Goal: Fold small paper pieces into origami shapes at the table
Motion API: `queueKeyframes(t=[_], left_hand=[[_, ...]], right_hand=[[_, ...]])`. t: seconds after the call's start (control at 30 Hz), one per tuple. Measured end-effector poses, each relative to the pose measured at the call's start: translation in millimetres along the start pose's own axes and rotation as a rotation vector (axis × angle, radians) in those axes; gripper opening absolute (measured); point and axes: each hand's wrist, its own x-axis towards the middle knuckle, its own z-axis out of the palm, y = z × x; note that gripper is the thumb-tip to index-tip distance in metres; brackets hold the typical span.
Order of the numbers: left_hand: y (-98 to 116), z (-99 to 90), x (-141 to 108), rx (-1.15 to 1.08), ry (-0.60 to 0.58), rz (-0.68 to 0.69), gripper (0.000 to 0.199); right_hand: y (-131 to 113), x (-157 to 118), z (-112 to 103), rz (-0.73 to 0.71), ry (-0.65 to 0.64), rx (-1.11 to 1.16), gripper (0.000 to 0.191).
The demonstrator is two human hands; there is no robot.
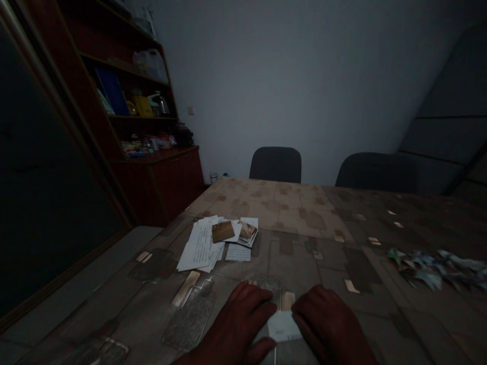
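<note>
A small white piece of paper (283, 326) lies at the near side of the table, between my two hands. My left hand (245, 324) is curled at its left edge, thumb low and fingers above, closed on that side. Closed at the opposite edge, my right hand (329, 322) has its fingertips at the upper right corner and covers part of that side. Faint marks show on the paper, too dim to read.
Beyond my left hand lies a pile of printed papers (198, 248) with a brown card (222, 231) and a picture card (248, 232) on top. Crumpled papers (429, 267) sit at the right. Two chairs (276, 165) stand behind the patterned table (304, 208); a shelf cabinet (178, 177) is at left.
</note>
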Motion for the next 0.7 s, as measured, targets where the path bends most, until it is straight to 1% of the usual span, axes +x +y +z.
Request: queueKeyframes(t=[0.07, 0.17, 0.27, 0.33, 0.4, 0.43, 0.57, 0.63, 0.7], left_hand=[[-0.5, -0.3, 0.8, 0.003, 0.000, 0.006, 0.044], [-0.7, -2.7, 2.3, 0.001, -0.005, 0.016, 0.047], [-0.7, -5.8, 2.1, 0.016, -0.029, 0.011, 0.055], [-1.1, -6.6, 1.0, 0.039, -0.017, 0.017, 0.060], [-1.7, -6.6, 0.1, 0.059, 0.011, 0.041, 0.061], [-1.9, -6.5, 0.0, 0.068, 0.024, 0.058, 0.060], [-0.8, -8.6, 2.2, 0.090, 0.040, 0.108, 0.051], [0.9, -10.1, 4.1, 0.080, 0.024, 0.116, 0.046], [2.4, -10.3, 5.6, 0.052, 0.019, 0.112, 0.041]], right_hand=[[-1.2, -0.7, -3.7, 0.064, -0.032, 0.065, 0.019], [-1.0, -2.6, -5.0, 0.175, -0.040, 0.157, 0.017], [1.6, -4.1, -3.0, 0.273, -0.060, 0.219, 0.017], [2.3, -3.9, -3.0, 0.307, -0.071, 0.226, 0.018], [0.8, -2.5, -4.7, 0.289, -0.061, 0.209, 0.017], [-0.6, -1.5, -6.1, 0.258, -0.041, 0.192, 0.017], [-6.8, 2.3, -10.7, 0.081, 0.081, 0.104, 0.021], [-8.7, 3.0, -11.1, 0.030, 0.086, 0.075, 0.023], [-9.9, 2.7, -9.8, 0.010, 0.061, 0.069, 0.023]])
